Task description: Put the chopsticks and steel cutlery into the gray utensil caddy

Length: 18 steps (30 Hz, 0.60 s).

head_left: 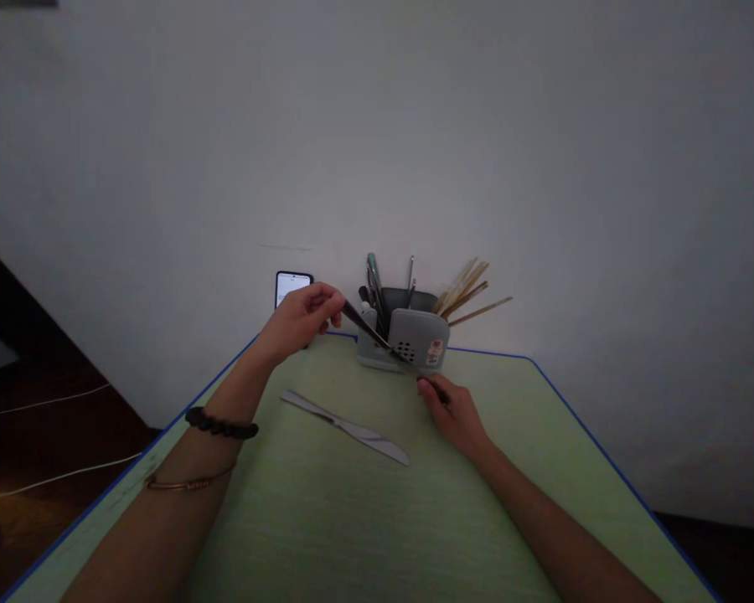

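My left hand [307,311] pinches the upper end of a long, thin, dark metal utensil that looks like a table knife [368,329]. It slants down to the right, passing in front of a grey cutlery holder [438,333]. At its lower end my right hand [456,414] has its fingers closed round the tip, which they partly hide. On the table nearer me, between my forearms, a silver table knife [345,425] lies flat, its blade toward the right.
Wooden chopsticks [468,286] and several metal utensils [375,280] stand in the holder at the table's back edge. A lit phone [293,283] leans upright behind my left hand. The green table [327,528] has a blue edge and meets a pale wall [377,126].
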Available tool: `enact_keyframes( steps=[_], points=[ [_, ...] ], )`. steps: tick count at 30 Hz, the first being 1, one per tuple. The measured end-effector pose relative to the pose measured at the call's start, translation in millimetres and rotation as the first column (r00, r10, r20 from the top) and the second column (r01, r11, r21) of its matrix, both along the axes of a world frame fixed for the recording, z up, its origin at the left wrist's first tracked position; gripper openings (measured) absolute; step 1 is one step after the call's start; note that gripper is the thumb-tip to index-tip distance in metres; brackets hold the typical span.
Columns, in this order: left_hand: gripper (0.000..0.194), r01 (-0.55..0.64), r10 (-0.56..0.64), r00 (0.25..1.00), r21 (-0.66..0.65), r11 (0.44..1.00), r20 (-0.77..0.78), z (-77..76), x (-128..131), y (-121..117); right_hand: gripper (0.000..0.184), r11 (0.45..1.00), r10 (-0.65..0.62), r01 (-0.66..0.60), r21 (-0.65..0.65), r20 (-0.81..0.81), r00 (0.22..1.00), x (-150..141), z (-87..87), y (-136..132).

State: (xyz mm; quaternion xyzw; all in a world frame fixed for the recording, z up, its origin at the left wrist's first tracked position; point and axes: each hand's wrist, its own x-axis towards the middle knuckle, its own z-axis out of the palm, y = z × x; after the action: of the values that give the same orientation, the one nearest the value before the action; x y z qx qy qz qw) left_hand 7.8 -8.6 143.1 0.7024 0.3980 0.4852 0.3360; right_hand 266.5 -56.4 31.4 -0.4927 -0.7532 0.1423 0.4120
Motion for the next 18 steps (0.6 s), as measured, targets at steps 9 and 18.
enact_keyframes(
  steps=[9,18],
  points=[
    [0.034,0.132,-0.104,0.984,-0.199,0.971,0.144,-8.9,8,0,0.035,0.994,-0.062,0.071,0.081,-0.103,0.993,3,-4.4,3],
    [0.012,0.102,-0.035,0.973,-0.292,0.951,0.226,-15.9,6,8,0.03,0.989,-0.041,0.044,0.139,-0.029,0.999,2,-5.0,2]
  ],
)
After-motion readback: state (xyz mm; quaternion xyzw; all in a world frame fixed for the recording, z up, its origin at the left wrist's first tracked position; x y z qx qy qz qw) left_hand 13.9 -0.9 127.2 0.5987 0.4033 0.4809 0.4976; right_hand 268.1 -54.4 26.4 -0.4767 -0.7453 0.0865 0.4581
